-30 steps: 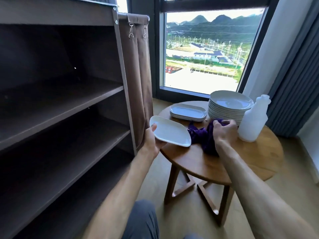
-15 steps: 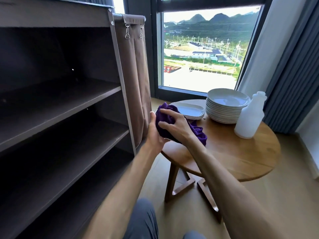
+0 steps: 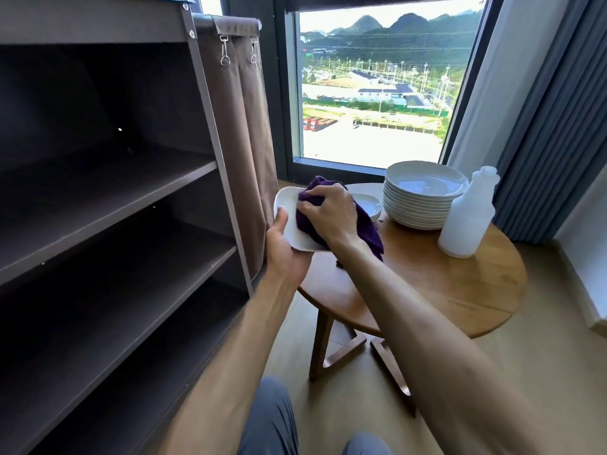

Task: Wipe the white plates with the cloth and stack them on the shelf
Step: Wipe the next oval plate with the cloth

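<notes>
Now the left hand holds the oblong white plate up off the table, tilted toward the person, its thumb hooked over the near rim and the fingers hidden underneath. The right hand has its fingers curled round the purple cloth and presses it on the plate's face. A second ago that cloth was bunched on the table beside the plate and the right hand was only taking hold of it; half a second ago it had come onto the plate and covered it almost wholly. Here the plate's left edge and near corner show bare again, so the wiping stroke seems to be running across the face toward the far end.

To my judgement this plate is mid-wipe, the first to be cleaned, since the dark shelves to the left carry nothing that I can see.

Farther off, on the round wooden table, lie a low pile of oblong plates, half hidden behind the right hand, then a tall stack of round plates, and the white plastic bottle just beside that stack.
</notes>
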Demonstrator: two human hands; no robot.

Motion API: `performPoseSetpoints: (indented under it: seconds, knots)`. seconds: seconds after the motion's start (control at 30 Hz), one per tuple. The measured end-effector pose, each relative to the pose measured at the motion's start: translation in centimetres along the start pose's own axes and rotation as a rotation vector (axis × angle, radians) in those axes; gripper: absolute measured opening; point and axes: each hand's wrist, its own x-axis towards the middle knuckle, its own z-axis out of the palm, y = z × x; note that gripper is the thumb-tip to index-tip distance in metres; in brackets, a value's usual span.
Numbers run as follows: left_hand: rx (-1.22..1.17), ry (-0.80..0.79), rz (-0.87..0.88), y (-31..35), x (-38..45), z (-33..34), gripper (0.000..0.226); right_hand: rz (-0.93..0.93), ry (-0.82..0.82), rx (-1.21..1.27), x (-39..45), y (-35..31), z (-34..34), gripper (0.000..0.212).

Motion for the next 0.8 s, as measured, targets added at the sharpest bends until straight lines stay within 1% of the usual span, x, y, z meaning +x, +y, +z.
performPoseSetpoints:
  seconds: [0.13,0.23,0.33,0.37,0.4,0.47,0.53,0.6,0.7,0.8]
  knots:
    - [0.104,0.045,0.082,0.7,0.4,-0.6,0.053,0.175,0.028,-0.029,0.5,3.0,-1.4,0.016]
    - [0.086,0.084,0.079,0.6,0.4,-0.6,0.05,0.267,0.01,-0.11,-0.2,3.9,-1.9,0.017]
    - [0.091,0.089,0.101,0.3,0.6,0.1,0.042,0.302,-0.079,-0.209,-0.9,3.6,-2.1,0.017]
    - [0.097,0.089,0.105,0.3,0.6,0.5,0.043,0.295,-0.12,-0.227,-1.1,3.3,-2.2,0.017]
    - [0.099,0.095,0.102,0.2,0.6,0.9,0.047,0.278,-0.163,-0.224,-1.1,2.9,-2.3,0.018]
    - [0.094,0.104,0.04,-0.4,0.4,1.7,0.054,0.204,-0.256,-0.153,-1.4,1.5,-2.4,0.021]
    - [0.038,0.114,-0.012,-1.1,0.1,2.1,0.055,0.053,-0.345,-0.04,-1.8,-0.4,-2.5,0.018]
    - [-0.029,0.12,0.008,-1.0,0.3,2.5,0.053,-0.064,-0.38,0.056,-2.0,-2.0,-2.7,0.014]
    - [-0.032,0.09,0.023,-0.2,0.6,2.7,0.054,-0.122,-0.343,0.131,-1.7,-2.1,-2.3,0.014]
    - [0.044,0.072,0.029,-0.5,0.4,2.1,0.059,-0.186,-0.171,0.109,-1.4,-1.5,-1.1,0.016]
